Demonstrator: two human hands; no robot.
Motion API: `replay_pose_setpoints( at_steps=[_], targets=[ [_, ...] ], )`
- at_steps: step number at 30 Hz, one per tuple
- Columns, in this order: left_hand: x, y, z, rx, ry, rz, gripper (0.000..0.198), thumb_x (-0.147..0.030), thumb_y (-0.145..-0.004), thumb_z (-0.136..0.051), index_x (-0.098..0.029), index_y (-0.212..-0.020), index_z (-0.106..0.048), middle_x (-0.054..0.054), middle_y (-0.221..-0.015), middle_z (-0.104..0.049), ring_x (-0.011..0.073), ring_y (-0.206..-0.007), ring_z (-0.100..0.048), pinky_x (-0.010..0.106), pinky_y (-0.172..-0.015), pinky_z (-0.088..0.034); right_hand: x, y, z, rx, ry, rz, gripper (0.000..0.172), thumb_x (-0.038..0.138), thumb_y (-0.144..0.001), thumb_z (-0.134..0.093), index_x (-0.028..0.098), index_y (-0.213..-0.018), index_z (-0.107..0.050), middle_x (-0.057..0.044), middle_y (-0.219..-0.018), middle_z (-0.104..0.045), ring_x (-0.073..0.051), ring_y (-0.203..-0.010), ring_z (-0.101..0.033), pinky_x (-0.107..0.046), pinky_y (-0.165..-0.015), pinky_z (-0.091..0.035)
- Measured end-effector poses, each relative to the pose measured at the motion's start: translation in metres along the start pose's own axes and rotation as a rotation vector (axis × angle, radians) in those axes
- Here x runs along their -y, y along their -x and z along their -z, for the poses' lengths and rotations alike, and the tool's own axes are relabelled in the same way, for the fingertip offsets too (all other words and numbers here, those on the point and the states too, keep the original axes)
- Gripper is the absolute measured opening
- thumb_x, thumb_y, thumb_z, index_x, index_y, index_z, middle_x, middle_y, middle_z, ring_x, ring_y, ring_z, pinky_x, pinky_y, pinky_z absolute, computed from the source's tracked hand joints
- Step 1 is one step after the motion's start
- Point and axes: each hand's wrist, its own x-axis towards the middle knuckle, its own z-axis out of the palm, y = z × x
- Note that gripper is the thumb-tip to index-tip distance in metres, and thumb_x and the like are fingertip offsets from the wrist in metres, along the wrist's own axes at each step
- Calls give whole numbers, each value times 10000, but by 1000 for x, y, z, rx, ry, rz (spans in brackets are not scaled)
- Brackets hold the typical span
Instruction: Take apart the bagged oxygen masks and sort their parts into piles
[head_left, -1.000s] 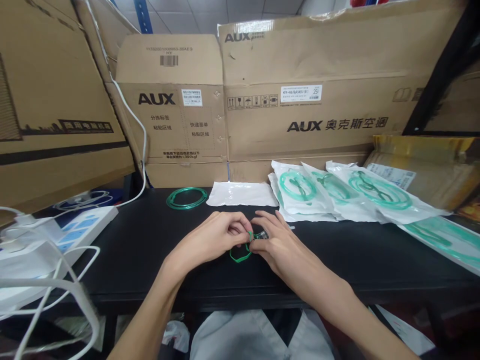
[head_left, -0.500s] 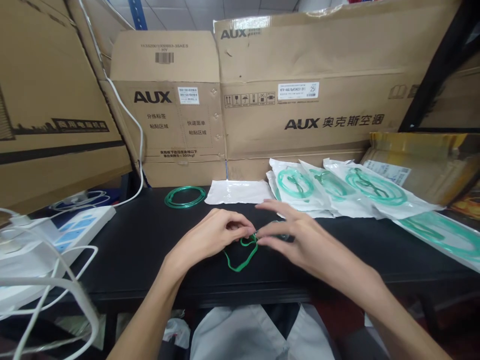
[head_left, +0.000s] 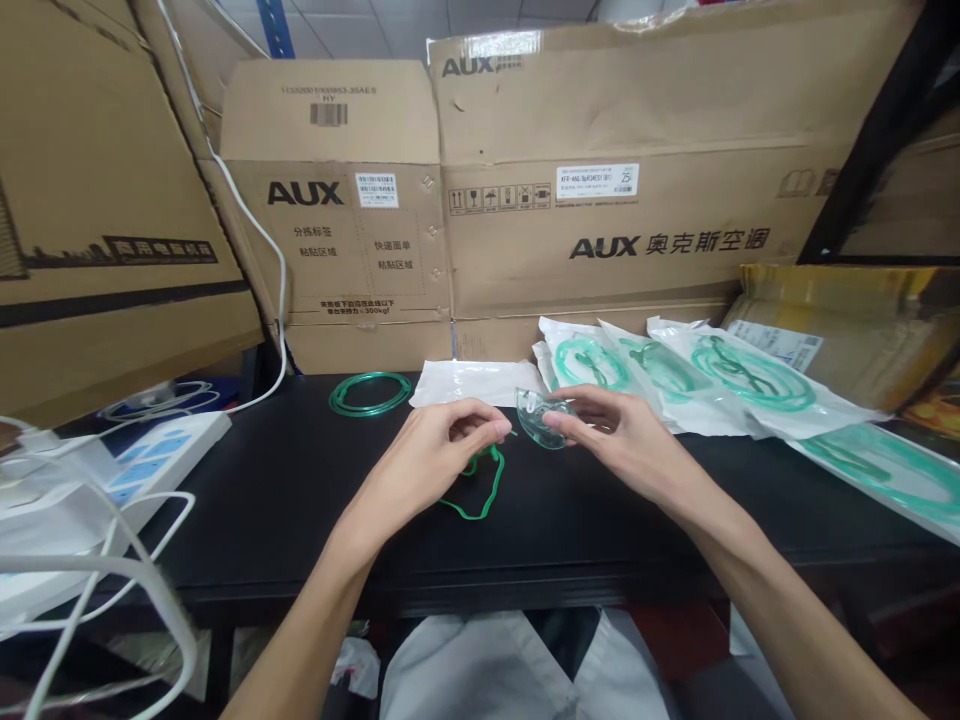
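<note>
"From where you stand, locate the clear plastic mask (head_left: pixel 532 425), using the white pouch (head_left: pixel 472 385) as reference."

"In front of the pouch's right end, on the worker's side. The right hand (head_left: pixel 619 425) pinches its shell between thumb and fingers. The left hand (head_left: pixel 442 445) pinches the green elastic strap (head_left: pixel 472 516) in front of the pouch; the loop hangs or lies over the counter (head_left: pixel 300 520), I cannot tell which. Nor can I tell whether strap and mask are joined."

"State the expected handling."

"Mask: probably very light, thin-walled and flexible. The smooth surface may slip; excess pressure could dent or crease the shell. Strap: soft, stretchy, likely to twist or spring back if pulled."

"Specify grip points."

"Hold the mask by the body of its shell, with light pressure, and leave the rim free. Hold the strap close to its end, so that little slack wanders."

"And the coiled green tubing (head_left: pixel 370 394)?"

"Left of the pouch, well apart from the mask."
</note>
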Motion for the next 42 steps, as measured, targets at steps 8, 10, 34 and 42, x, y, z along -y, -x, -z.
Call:
replay_pose_setpoints(
  at_steps=[8, 10, 34, 42],
  targets=[
    [-5, 1, -2, -16, 53, -14, 339, -502, -986, -588, -220, -1028, -772, -4, -909, -739, 166, -822, -631, 241, -729, -444, 15, 6, -5, -35, -176, -8, 421, 550, -856, -759, 223, -1108, -674, -52, -971, -724, -252, -988, -725, -419, -934, -557],
    [-5, 1, -2, -16, 59, -11, 351, -512, -984, -584, -218, -1024, -771, -2, -894, -734, 168, -809, -619, 243, -711, -438, 14, 6, -7, -44, -180, 3, 415, 546, -849, -769, 227, -1097, -676, -53, -986, -723, -254, -1015, -721, -420, -951, -557],
    [-12, 0, -7, -122, 118, -22, 330, -502, -961, -629, -206, -952, -775, -7, -811, -725, 133, -677, -591, 237, -614, -426, 13, 3, -13, -164, -230, 87, 366, 513, -829, -802, 239, -1042, -684, -51, -1024, -725, -248, -1023, -725, -392, -907, -607],
    [-13, 0, -8, -197, 222, -31, 264, -453, -846, -798, -246, -1006, -839, 11, -1020, -811, 224, -973, -725, 281, -867, -539, 14, 5, -17, -102, -371, 27, 332, 487, -864, -780, 239, -1047, -655, -31, -913, -745, -221, -892, -752, -358, -826, -602]
  ],
)
